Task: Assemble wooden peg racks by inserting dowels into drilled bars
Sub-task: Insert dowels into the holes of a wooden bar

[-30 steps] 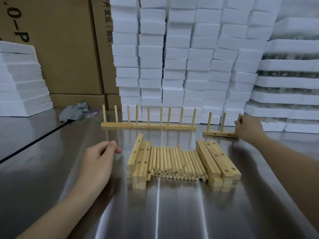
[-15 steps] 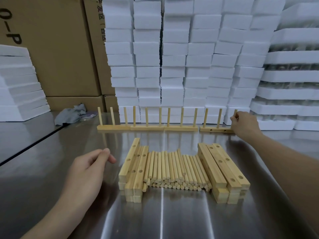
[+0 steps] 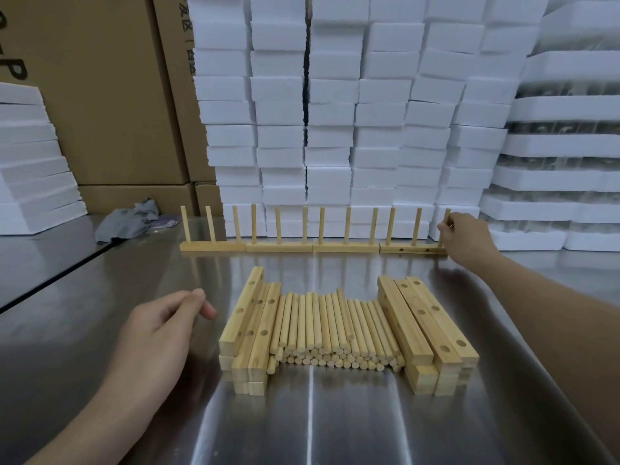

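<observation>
Right hand (image 3: 464, 238) pinching end dowel of fourth pale wooden peg rack (image 3: 413, 249) at steel tabletop's (image 3: 335, 424) far edge; left hand (image 3: 157, 333) hovering, fingers loosely curled, holding nothing. Careless shove risking toppling it.

A shiny steel table (image 3: 100, 330) carries a crumpled grey cloth (image 3: 129, 220) near its far left. Behind it stand tall brown cardboard boxes (image 3: 110, 95) printed with dark lettering, and beside them columns of stacked white foam blocks (image 3: 335, 112). More white foam slabs (image 3: 30, 169) are piled at the left edge, and foam trays (image 3: 563, 169) at the right.
</observation>
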{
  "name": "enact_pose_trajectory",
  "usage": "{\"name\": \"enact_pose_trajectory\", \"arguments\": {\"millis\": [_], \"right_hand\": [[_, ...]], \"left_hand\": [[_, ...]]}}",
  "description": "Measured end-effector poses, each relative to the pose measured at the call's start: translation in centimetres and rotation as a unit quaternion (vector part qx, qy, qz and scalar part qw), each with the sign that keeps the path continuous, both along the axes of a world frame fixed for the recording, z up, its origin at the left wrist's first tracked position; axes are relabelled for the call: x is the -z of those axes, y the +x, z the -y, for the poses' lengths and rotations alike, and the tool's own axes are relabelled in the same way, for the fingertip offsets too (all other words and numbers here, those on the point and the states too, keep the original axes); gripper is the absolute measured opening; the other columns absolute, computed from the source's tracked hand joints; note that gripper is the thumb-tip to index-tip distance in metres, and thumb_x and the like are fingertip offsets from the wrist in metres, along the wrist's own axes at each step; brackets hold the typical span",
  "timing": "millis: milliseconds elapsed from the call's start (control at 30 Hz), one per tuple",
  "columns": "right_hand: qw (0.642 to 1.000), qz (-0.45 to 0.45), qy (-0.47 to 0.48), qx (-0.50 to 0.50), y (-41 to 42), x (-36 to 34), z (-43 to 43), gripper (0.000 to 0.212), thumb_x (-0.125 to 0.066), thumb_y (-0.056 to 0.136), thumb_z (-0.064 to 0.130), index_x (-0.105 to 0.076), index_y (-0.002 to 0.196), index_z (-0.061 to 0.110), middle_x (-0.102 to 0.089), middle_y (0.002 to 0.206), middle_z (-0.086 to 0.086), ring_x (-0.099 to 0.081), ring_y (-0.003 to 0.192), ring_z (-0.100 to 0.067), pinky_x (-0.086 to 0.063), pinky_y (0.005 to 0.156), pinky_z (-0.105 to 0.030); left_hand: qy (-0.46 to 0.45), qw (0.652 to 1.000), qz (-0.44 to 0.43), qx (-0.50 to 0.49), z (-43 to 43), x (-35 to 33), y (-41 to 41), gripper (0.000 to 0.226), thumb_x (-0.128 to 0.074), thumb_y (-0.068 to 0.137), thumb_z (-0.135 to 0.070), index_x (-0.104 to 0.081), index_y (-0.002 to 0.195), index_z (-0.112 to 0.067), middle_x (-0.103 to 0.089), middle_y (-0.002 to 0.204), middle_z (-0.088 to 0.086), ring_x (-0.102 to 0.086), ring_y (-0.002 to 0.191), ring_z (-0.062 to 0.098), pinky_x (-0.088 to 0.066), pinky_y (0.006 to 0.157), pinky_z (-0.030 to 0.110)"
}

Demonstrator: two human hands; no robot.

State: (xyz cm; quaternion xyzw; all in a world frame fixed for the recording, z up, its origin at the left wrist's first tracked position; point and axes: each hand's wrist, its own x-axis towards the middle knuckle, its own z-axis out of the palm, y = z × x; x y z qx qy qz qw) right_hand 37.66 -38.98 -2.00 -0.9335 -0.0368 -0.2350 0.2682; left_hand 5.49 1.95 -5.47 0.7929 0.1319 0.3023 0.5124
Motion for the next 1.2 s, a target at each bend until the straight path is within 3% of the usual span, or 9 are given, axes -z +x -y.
{"name": "enact_pose_trajectory", "arguments": {"millis": [567, 733, 867, 967, 1200], "right_hand": [[1.000, -0.012, -0.012, -0.003, 0.00, -0.05, -0.37, 0.025, -0.043, 0.110, 0.023, -0.054, 0.093, 0.009, -0.058, 0.087, -0.011, -0.055, 0.086, -0.035, -0.041, 0.073, -0.040], [1.000, -0.010, -0.018, -0.007, -0.41, -0.24, -0.52, 0.024, -0.043, 0.110, 0.022, -0.055, 0.095, 0.006, -0.059, 0.091, -0.014, -0.056, 0.090, -0.037, -0.045, 0.076, -0.044], [0.999, -0.009, -0.032, -0.006, -0.76, -0.50, -0.61, 0.027, -0.042, 0.110, 0.020, -0.057, 0.099, 0.000, -0.062, 0.097, -0.020, -0.057, 0.096, -0.041, -0.050, 0.086, -0.052], [1.000, -0.007, -0.030, -0.004, -0.80, -0.55, -0.53, 0.027, -0.043, 0.110, 0.022, -0.057, 0.098, 0.002, -0.062, 0.097, -0.019, -0.057, 0.094, -0.040, -0.050, 0.084, -0.050], [1.000, -0.004, -0.022, -0.006, -0.92, -0.46, -0.35, 0.026, -0.045, 0.110, 0.022, -0.058, 0.101, 0.002, -0.062, 0.098, -0.019, -0.059, 0.093, -0.038, -0.050, 0.082, -0.046]], "left_hand": [[0.014, 1.000, -0.007, -0.002, 0.00, 0.27, 0.22, 0.038, -0.055, 0.106, -0.046, -0.078, 0.083, -0.026, -0.039, 0.061, 0.003, -0.040, 0.061, 0.025, -0.039, 0.068, 0.041], [0.009, 1.000, -0.001, 0.003, 0.04, 0.23, 0.11, 0.040, -0.054, 0.100, -0.051, -0.077, 0.083, -0.024, -0.038, 0.061, 0.004, -0.039, 0.060, 0.024, -0.038, 0.067, 0.042], [0.005, 1.000, 0.003, 0.006, -0.03, 0.37, 0.12, 0.038, -0.055, 0.101, -0.049, -0.079, 0.084, -0.025, -0.040, 0.063, 0.005, -0.040, 0.061, 0.024, -0.038, 0.068, 0.042], [-0.001, 1.000, 0.001, 0.007, -0.05, 0.33, 0.20, 0.037, -0.056, 0.104, -0.047, -0.079, 0.087, -0.025, -0.042, 0.063, 0.002, -0.040, 0.061, 0.024, -0.039, 0.068, 0.042], [-0.011, 1.000, -0.001, 0.009, 0.02, 0.13, 0.09, 0.055, -0.052, 0.081, -0.072, -0.080, 0.087, -0.024, -0.041, 0.062, 0.001, -0.040, 0.061, 0.023, -0.040, 0.066, 0.044]]}}
